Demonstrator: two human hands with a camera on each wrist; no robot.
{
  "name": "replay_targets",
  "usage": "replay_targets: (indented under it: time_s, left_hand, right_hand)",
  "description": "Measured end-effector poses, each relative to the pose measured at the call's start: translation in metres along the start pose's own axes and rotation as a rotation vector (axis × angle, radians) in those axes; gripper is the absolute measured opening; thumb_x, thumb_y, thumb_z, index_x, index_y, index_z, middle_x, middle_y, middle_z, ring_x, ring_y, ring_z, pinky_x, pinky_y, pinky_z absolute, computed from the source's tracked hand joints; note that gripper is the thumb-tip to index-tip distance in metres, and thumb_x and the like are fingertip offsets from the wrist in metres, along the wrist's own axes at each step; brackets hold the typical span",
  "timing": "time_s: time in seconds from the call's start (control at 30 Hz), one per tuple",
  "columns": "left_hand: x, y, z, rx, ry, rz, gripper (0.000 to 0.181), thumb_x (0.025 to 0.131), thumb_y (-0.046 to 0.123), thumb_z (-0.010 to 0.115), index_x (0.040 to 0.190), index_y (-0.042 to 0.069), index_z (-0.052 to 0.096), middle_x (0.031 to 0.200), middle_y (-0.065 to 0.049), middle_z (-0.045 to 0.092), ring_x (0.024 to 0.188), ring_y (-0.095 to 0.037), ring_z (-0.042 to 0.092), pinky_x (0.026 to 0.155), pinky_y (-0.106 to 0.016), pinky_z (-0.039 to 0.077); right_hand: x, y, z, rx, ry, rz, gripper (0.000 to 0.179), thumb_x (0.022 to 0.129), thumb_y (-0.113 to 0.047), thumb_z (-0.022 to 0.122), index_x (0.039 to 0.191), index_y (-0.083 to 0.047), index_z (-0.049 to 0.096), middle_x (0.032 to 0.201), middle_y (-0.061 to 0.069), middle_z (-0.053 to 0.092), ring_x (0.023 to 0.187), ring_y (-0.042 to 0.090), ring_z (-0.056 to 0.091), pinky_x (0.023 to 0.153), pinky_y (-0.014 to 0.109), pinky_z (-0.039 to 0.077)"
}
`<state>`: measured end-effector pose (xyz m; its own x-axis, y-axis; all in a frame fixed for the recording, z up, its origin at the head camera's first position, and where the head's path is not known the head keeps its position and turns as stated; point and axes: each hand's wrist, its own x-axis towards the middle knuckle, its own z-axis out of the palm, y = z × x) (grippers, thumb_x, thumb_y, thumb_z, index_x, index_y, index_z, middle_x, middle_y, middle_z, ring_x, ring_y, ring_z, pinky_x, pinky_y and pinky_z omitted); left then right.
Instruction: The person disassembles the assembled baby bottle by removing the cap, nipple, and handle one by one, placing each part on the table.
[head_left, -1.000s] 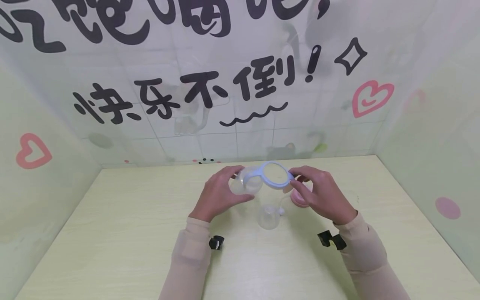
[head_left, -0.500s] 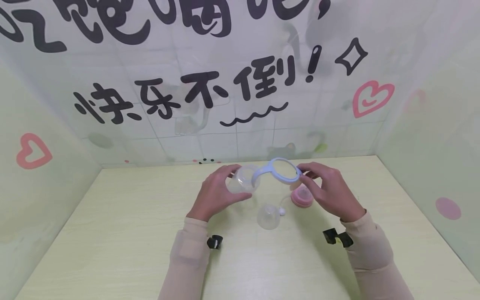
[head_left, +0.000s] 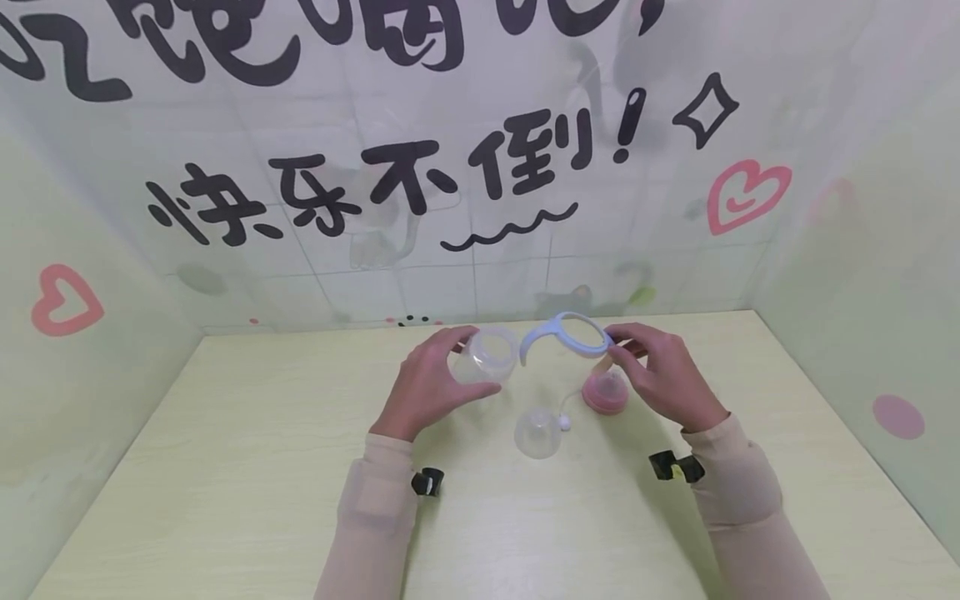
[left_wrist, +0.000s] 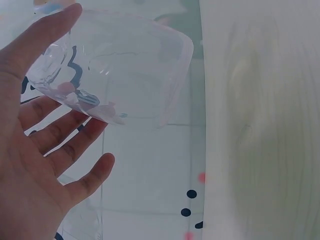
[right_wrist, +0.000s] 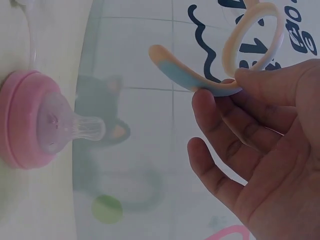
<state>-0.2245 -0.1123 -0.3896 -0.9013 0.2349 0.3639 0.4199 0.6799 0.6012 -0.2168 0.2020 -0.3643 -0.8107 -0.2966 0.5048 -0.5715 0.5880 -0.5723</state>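
Observation:
My left hand (head_left: 431, 379) grips a clear baby bottle body (head_left: 487, 358) between thumb and fingers, tilted with its open mouth toward the right. In the left wrist view the see-through bottle (left_wrist: 135, 65) lies between the thumb above and the fingers below. To the right, my right hand (head_left: 660, 375) pinches a blue bottle handle ring (head_left: 555, 326) in the air, apart from the bottle. Its curved grip (right_wrist: 187, 75) shows well in the right wrist view. Below that hand, a pink collar with a teat (head_left: 605, 394) stands on the table.
Left of the pink collar, a clear dome cap (head_left: 537, 436) stands on the pale wooden table (head_left: 247, 467). A thin straw with a white ball (head_left: 564, 422) at its end lies between them. Printed wall panels (head_left: 420, 292) enclose the back and both sides.
The handle ring has come away from the bottle, moving right and slightly up with the right hand. The bottle has shifted slightly left, and its mouth is now uncovered.

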Motion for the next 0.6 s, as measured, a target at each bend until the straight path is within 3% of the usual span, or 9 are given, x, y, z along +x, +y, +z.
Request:
replay_targets:
  time_s: [0.3,0.6]
  left_hand:
    - [-0.001,-0.001,-0.002,-0.004,0.019,-0.001,0.077,0.066,0.041,0.09,0.132,0.012,0.061,0.116,-0.001,0.067,0.104,-0.02,0.062,0.088,-0.045,0.05]
    - [0.0,-0.003,-0.005,-0.005,0.021,-0.007,0.077,0.066,0.041,0.09,0.132,0.012,0.061,0.115,-0.001,0.067,0.104,-0.02,0.062,0.086,-0.045,0.05]
  right_hand:
    - [0.0,0.011,0.019,0.0,-0.089,0.087,0.021,0.094,0.002,0.063,0.114,0.007,0.067,0.101,0.017,0.072,0.082,0.029,0.071,0.072,0.043,0.055]
    - [0.0,0.014,0.04,0.015,-0.131,0.181,0.019,0.095,-0.002,0.062,0.113,0.005,0.067,0.101,0.016,0.071,0.077,0.021,0.071,0.071,0.038,0.054]
